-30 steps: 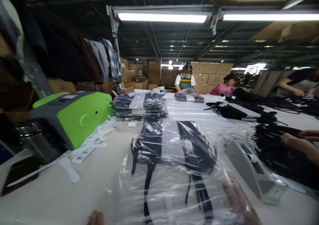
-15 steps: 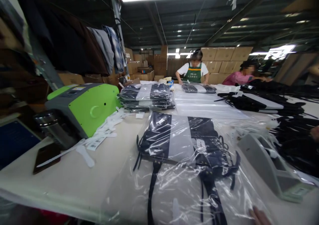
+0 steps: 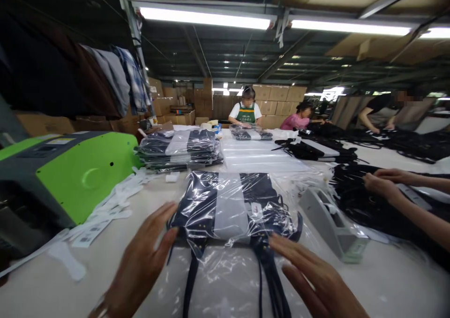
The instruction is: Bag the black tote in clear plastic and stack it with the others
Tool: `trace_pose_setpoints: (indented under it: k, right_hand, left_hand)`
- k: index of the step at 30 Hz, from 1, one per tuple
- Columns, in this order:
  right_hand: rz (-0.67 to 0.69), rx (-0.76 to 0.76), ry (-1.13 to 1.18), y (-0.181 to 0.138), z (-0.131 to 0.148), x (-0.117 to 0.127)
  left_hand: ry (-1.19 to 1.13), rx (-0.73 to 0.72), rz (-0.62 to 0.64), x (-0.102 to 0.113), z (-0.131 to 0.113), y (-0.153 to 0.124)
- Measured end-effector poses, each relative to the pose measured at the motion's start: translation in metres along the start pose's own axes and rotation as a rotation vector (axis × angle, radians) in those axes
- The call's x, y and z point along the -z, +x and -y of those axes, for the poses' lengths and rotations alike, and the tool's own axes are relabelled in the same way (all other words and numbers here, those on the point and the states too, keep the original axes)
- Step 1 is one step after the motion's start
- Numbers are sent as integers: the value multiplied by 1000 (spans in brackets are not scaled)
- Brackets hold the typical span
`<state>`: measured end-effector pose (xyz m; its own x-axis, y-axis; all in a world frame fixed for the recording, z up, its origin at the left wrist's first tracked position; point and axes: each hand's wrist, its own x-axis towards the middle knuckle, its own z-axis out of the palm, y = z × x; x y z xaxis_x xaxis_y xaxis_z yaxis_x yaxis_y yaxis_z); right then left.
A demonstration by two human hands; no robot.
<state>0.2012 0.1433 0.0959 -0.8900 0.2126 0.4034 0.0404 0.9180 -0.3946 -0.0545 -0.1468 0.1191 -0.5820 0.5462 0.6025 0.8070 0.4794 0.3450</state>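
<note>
A folded dark navy article with long straps and a pale grey band (image 3: 230, 205) across its middle lies inside a clear plastic bag (image 3: 225, 266) on the table in front of me. Its straps (image 3: 192, 276) run toward me under the film. My left hand (image 3: 144, 252) is at the bag's left edge, thumb and fingers apart, fingertips at the film. On the other side my right hand (image 3: 312, 271) stretches its fingers over the bag, the tips by the right strap's rivets. Neither hand grips anything. A small white label (image 3: 256, 209) shows on the right part.
Left stands a green and grey machine (image 3: 87, 172) with white paper strips (image 3: 105, 210) beside it. Behind are stacked bagged articles (image 3: 179, 149) and flat plastic bags (image 3: 260, 156). A grey tape dispenser (image 3: 330, 224) stands right, near a co-worker's hands (image 3: 390, 182) on black straps.
My view has swung to the right. Both my hands have come in over the bag's sides; before, only fingers showed at the lower right. The bag's front film now lies closer around the article.
</note>
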Motion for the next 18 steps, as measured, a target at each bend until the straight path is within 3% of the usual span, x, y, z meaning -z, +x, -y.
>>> trace_pose_setpoints:
  k: [3, 5, 9, 13, 18]
  right_hand:
    - [74, -104, 19, 83, 3, -28]
    - [88, -139, -2, 146, -5, -61]
    - [113, -243, -82, 230, -41, -113]
    - [114, -340, -290, 254, -101, -121]
    - [102, -548, -530, 239, -189, -113]
  left_hand:
    - [-50, -153, 101, -74, -29, 88]
    - [26, -126, 196, -124, -35, 133]
    - [216, -25, 378, -201, -6, 184]
    - [276, 89, 431, -238, 50, 196]
    - [278, 254, 452, -254, 95, 187]
